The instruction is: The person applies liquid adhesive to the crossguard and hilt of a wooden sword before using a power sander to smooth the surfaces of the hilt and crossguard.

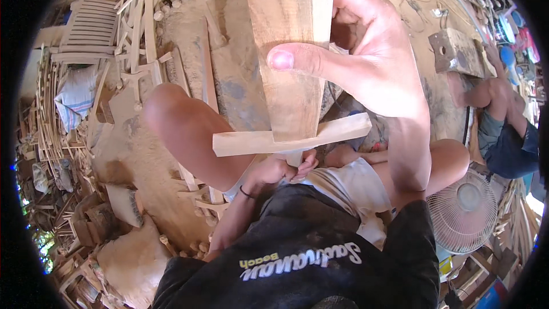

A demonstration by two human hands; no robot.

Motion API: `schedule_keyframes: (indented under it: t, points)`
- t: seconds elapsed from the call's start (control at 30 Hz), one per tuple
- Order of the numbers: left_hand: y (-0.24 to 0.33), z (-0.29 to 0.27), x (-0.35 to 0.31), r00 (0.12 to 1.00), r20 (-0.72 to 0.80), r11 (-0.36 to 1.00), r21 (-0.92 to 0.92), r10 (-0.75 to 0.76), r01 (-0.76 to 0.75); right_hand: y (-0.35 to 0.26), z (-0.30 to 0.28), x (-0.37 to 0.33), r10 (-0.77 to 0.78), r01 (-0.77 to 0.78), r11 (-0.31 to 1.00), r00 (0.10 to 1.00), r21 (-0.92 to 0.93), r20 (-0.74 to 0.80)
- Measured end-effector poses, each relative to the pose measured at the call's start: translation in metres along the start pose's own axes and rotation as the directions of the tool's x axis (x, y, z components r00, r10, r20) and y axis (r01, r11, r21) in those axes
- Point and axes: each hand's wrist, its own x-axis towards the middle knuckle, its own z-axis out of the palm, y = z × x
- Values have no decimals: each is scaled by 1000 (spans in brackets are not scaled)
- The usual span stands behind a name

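A wooden toy sword [291, 100] of pale bare wood stands out from my lap, its broad flat blade running up past the top edge of the view. My right hand [372, 63] grips the blade from the right, thumb laid across its face and fingers mostly hidden behind it. A slightly bent crossguard [243, 144] crosses the base of the blade. Below it, my left hand [280, 170], with a dark band at the wrist, is closed around the short handle [295, 158]. The tip is out of view.
Loose wooden sticks [140, 28] and a slatted wooden panel [88, 26] lie at the far left, near a striped sack [77, 97]. A fan [464, 212] stands at right. Another person's leg [486, 92] shows beside a wooden block [457, 51]. The floor [154, 177] is dusty.
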Motion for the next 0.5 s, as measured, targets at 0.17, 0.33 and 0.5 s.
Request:
schedule_keyframes:
  t: [0.17,0.33,0.5]
  points:
    - [11,3,1,1000,12,997,74,24,-24,-6,-5,5,-26,25,999,999,22,19]
    - [15,5,-1,986,105,991,16,131,-133,24,-26,27,-44,-1,957,988,290,149]
    - [19,13,-11,982,129,991,-34,136,-133,13,-15,32,-3,-4,964,1000,267,23]
